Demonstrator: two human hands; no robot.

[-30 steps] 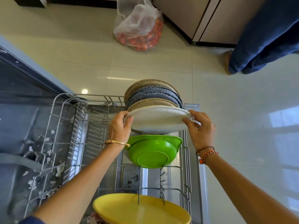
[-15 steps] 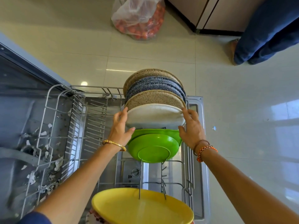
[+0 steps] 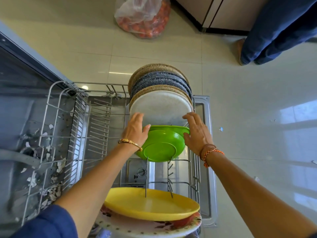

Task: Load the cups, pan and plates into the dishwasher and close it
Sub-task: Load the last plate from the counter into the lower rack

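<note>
Head view: I steady the white plate upright in the lower rack, left grip and right grip spread flat against its edges (nothing pinched), green bowl just beneath, so tines hold it.

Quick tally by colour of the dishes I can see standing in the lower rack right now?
Brown speckled plates: 2
Blue-grey speckled plates: several packed together, exact count unclear
White plate: 1, with the left hand and right hand at its edges
Green bowl: 1
Yellow plate: 1
Floral patterned plate: 1
Total: 6 plus the blue-grey plates
</note>
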